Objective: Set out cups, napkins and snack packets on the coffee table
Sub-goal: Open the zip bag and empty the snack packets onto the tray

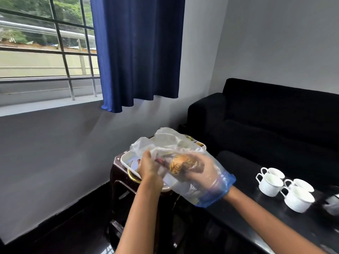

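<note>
Right, both hands are up over the small dark side stand (117, 173), forearms coming in from the bottom of my view and converging. My left hand (148, 166) is bare, wrist bent down, fingers curled into the crumpled top of a clear plastic bag (165, 143), gripping it. My right hand (203, 171) looks to be inside or behind the clear plastic, which ends in a blue band (222, 189) at the wrist; fingers curl round a snack packet (180, 163), orange-brown with dark print, held about level and pointing toward the left hand. The two hands are close together, packet between them. Motion blur here, so I can't read the print or tell exactly how the plastic wraps the right hand.

Below the hands a white tray (126, 159) with a gold-coloured edge sits on the stand; what lies in it is mostly hidden by the bag. A bit of another printed packet (196, 142) shows at the tray's far end.

The black glossy desk (247, 208) runs off to the right. Four white cups (285, 188) with handles stand on it in a tight cluster, well apart from my hands. Just beside them, at the right edge, is a dark blurred object (330, 202) I can't identify.

Black sofa (275, 116) behind the desk, blue curtain (137, 52) and barred window (45, 43) up left.
</note>
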